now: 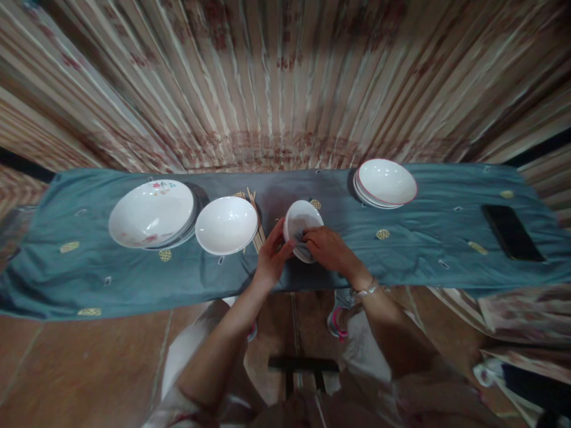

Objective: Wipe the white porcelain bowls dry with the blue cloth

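Note:
A small white bowl point(305, 213) is tilted toward me over the near part of the table. My left hand point(273, 252) grips its left side, with the thumb at the rim. My right hand point(328, 245) reaches in from the right, its fingers curled against the inside of the bowl. A dark greyish patch shows by those fingertips; whether it is a cloth or shadow I cannot tell. Just left of my left hand lie several wooden chopsticks point(257, 238), partly hidden by a wider white bowl point(226, 224).
Large flower-patterned dishes point(151, 214) are stacked at the left. Red-rimmed bowls point(387, 181) form a stack toward the back right. A black phone point(513, 233) lies near the right end of the green tablecloth point(428, 244). A pleated curtain point(276, 95) hangs behind the table.

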### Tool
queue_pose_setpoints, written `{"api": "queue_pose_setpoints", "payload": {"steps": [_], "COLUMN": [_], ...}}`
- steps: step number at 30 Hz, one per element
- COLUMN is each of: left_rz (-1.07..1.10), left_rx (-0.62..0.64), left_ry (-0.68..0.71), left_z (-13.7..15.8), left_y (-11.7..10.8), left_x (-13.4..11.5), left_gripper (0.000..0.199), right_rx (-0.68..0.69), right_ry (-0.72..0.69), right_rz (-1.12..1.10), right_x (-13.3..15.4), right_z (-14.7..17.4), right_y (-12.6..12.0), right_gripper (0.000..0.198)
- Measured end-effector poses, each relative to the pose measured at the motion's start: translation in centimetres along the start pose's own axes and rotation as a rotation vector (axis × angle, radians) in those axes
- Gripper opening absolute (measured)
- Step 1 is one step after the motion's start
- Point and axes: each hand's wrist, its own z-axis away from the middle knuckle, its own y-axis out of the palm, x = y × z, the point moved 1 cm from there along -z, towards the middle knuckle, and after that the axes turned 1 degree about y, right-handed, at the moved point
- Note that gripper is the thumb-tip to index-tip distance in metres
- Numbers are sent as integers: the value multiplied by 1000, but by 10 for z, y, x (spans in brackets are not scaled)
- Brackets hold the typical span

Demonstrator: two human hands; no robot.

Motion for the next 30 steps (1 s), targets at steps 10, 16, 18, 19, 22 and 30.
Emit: {"api": "queue_pose_setpoints", "payload": {"steps": [10,16,18,19,22,30], "left_rz": [5,-3,4,9,21,4], "left_rx": [2,-4,4,9,18,18], "left_ry": [-8,-7,-7,-7,-10,-12], "left_z": [1,1,1,1,1,0], "left_y": [1,-1,0,0,0,0], "left_x": [-3,-3,-3,-3,-4,-4], "left_gripper": [86,86,86,87,88,93], "right_rx": [43,32,21,8,-66,-184], "right_ry": [-46,-81,-70,-65,-78,-112], "right_rz": [-279,-556,-624,-656,-756,-829], "right_x": [-6,-6,-5,-4,-1,1], "right_z": [0,-1,-1,-1,-2,-4], "right_y": [0,2,4,6,11,22], "right_gripper": [35,38,37,37,37,43]}}
